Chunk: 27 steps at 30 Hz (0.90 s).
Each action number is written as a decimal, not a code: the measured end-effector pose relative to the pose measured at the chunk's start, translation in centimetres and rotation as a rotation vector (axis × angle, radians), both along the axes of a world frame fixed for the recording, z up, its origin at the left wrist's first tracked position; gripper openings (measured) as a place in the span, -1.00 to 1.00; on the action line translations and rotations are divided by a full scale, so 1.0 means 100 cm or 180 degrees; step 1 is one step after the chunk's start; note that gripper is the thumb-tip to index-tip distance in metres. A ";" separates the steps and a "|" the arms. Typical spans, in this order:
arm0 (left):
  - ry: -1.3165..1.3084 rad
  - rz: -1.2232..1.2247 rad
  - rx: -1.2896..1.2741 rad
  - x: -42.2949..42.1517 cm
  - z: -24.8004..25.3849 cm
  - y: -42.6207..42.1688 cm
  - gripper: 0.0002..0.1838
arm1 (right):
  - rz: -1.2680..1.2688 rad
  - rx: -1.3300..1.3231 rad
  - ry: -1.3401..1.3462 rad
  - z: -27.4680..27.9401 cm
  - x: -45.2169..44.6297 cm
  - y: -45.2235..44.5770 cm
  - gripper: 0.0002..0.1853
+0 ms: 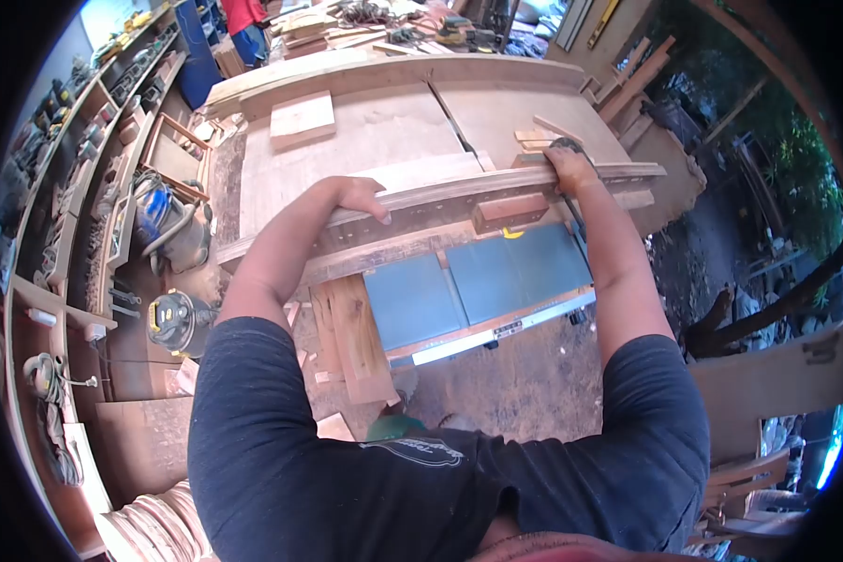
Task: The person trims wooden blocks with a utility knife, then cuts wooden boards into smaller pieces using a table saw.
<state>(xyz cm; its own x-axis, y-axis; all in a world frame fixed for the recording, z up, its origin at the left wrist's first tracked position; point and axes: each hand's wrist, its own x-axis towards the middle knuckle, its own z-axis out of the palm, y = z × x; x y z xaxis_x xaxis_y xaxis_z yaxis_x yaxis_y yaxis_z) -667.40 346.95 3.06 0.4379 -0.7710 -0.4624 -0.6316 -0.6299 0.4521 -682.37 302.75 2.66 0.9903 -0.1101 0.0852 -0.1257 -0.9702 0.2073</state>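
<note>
A long plywood fence (431,198) with a row of small holes runs across the table saw. My left hand (358,197) rests over its top edge left of centre, thumb on the near side and fingers partly hidden behind. At the right part of the fence, my right hand (571,171) is wrapped over the top edge beside a dark clamp or tool (566,144). A reddish wood block (510,213) is fixed to the fence's near face, above a yellow piece (512,233). The blue-grey saw table (515,276) lies below the fence.
Beyond the fence, a wide wooden table (356,140) carries a square board (303,119) and small offcuts. Tool shelves (84,159) and vacuums (180,318) stand at left. A person in red (244,14) is at the back. Planks (351,337) lean near the saw's left side.
</note>
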 end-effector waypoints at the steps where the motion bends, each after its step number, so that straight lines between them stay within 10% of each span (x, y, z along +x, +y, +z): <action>1: 0.0130 0.0056 0.0031 0.000 -0.002 0.001 -0.11 | 0.0032 -0.0020 -0.0039 -0.001 -0.002 0.001 -0.02; 20: 0.0499 -0.0084 -0.0046 -0.024 0.044 0.021 0.01 | 0.0319 0.0192 0.0432 0.065 0.006 0.001 -0.07; 27: 0.0349 0.0079 0.0037 -0.032 0.060 0.021 0.11 | -0.0104 0.1536 0.1205 0.052 0.111 0.065 -0.58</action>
<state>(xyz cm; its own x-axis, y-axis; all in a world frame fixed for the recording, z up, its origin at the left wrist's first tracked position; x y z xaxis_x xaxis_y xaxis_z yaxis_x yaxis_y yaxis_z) -670.59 349.03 9.08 0.4032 -0.7548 -0.5173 -0.5629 -0.6503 0.5102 -671.22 309.23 7.83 0.9374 -0.0795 -0.3389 -0.1605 -0.9626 -0.2182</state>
